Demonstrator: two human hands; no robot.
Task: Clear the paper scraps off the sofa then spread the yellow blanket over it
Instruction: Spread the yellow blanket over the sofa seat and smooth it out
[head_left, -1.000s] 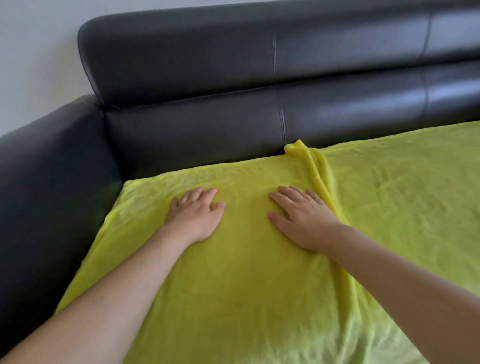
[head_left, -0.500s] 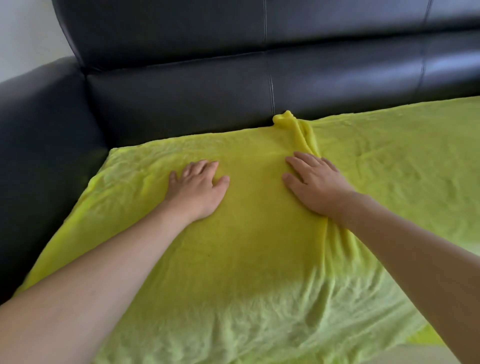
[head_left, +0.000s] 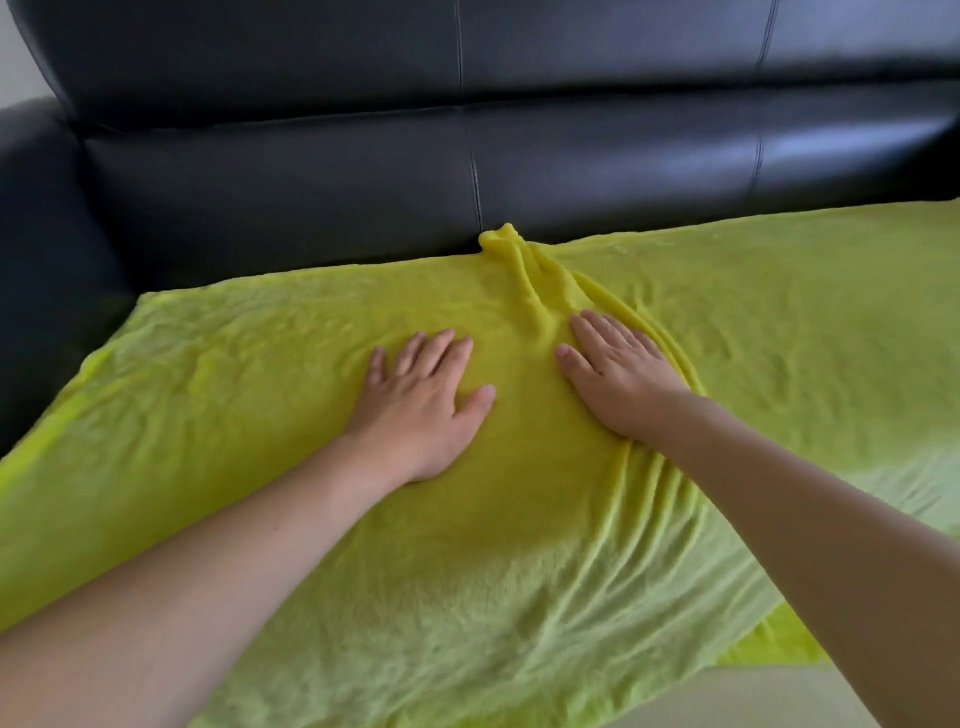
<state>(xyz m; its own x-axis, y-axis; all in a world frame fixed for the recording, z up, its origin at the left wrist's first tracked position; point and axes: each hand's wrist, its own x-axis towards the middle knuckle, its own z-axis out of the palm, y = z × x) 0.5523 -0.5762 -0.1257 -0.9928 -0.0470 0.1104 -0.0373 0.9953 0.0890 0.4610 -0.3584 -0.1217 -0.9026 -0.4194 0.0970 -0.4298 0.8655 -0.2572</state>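
Both hands lie flat on the cloth in the head view. The left hand (head_left: 423, 402) rests palm down with its fingers straight and slightly spread, holding nothing, thumb pointing toward three o'clock. The right hand (head_left: 618, 382) sits just beside it, toward three o'clock, also palm down with fingers extended toward eleven o'clock, grasping nothing; its outer edge touches a raised fold. Bare forearms run in from the seven and five o'clock corners.

Under them the fuzzy yellow fleece blanket (head_left: 249, 415) is spread over the seat of the black leather sofa (head_left: 311, 171), covering it from the nine o'clock edge to the three o'clock edge and hanging over the front. A bunched ridge of the blanket (head_left: 511, 249) stands at twelve o'clock from the hands, touching the sofa's backrest at a vertical seam, and curves down past the right hand. Fine wrinkles fan out below the right wrist toward six o'clock. The sofa's padded armrest (head_left: 36, 234) is at nine o'clock, uncovered. A pale strip of floor (head_left: 753, 701) shows at five o'clock.
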